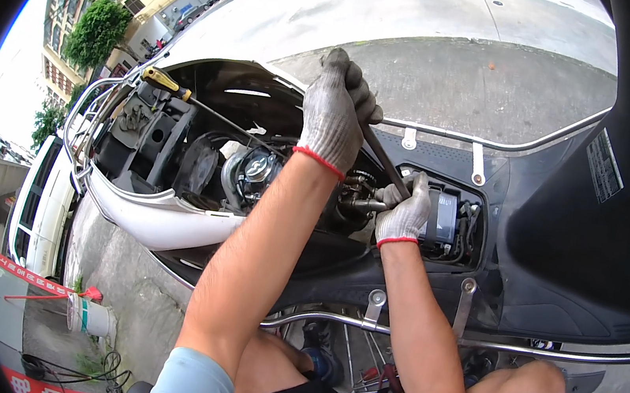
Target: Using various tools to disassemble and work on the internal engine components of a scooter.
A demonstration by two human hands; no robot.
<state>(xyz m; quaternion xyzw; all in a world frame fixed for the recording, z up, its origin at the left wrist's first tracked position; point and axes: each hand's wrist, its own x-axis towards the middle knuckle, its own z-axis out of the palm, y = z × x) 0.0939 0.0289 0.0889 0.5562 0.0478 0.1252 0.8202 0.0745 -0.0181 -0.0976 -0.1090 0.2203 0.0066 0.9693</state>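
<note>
A scooter [160,224] lies across my view with its seat area uncovered and its inner parts exposed. My left hand [335,108], in a grey knitted glove with a red cuff, is closed around the upper end of a long dark metal bar [384,158]. The bar slants down to the right. Around its lower end my gloved right hand [406,211] is closed, just above the opening in the floorboard. Shiny metal parts [362,201] show left of that hand; where the bar meets them is hidden. A battery [442,216] sits right of the hand.
A yellow-and-black-handled screwdriver [163,82] rests across the open body at left, its shaft pointing toward the engine [255,170]. Chrome side rails [424,336] border the floorboard. Several tools [365,362] lie on the ground near my legs. A white bucket [91,316] stands lower left.
</note>
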